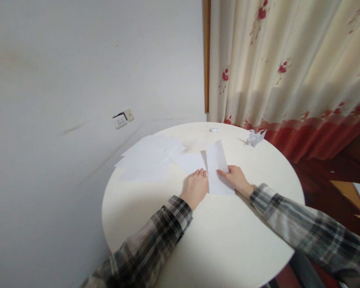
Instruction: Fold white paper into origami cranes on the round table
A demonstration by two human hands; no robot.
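A folded white sheet of paper (218,168) stands slightly raised on the round white table (228,240). My right hand (235,178) grips its right edge, with the thumb on the near face and the other fingers behind it. At the sheet's left edge, my left hand (196,186) rests with its fingers close together and bent; whether it pinches the paper is hidden. Another white sheet (190,162) lies flat just beyond my left hand.
Several loose sheets (150,156) overlap at the table's left back. A small crumpled paper (214,129) sits at the far edge, and a larger crumpled one (255,138) at the right back. A wall with a socket (119,121) stands left, a curtain (273,72) behind.
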